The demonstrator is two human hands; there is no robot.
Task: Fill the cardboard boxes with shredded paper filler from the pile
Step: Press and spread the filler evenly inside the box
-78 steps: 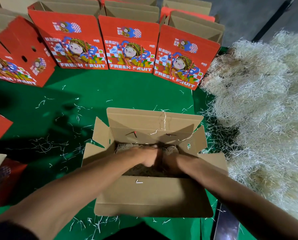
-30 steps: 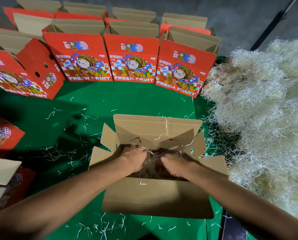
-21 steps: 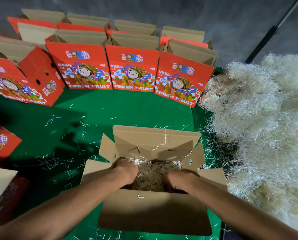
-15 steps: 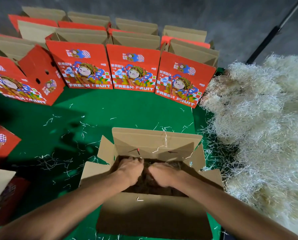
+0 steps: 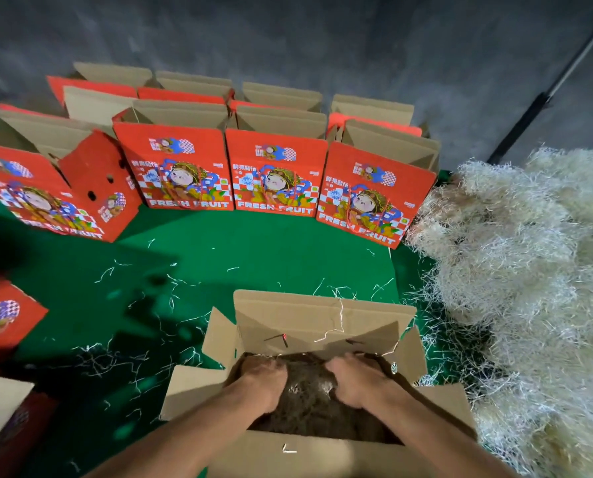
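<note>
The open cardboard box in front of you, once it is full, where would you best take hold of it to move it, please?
Probably the open cardboard box by its two short end walls, a hand from each side below the splayed flaps, which look too floppy to carry it.

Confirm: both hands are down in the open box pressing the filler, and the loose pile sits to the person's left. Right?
Not quite. The pile lies to the person's right, not left, as the head view shows. The rest holds: the left hand and right hand are both down in the open box, on the filler.

Both hands, left (image 5: 265, 381) and right (image 5: 355, 381), knuckles up, side by side.
</note>
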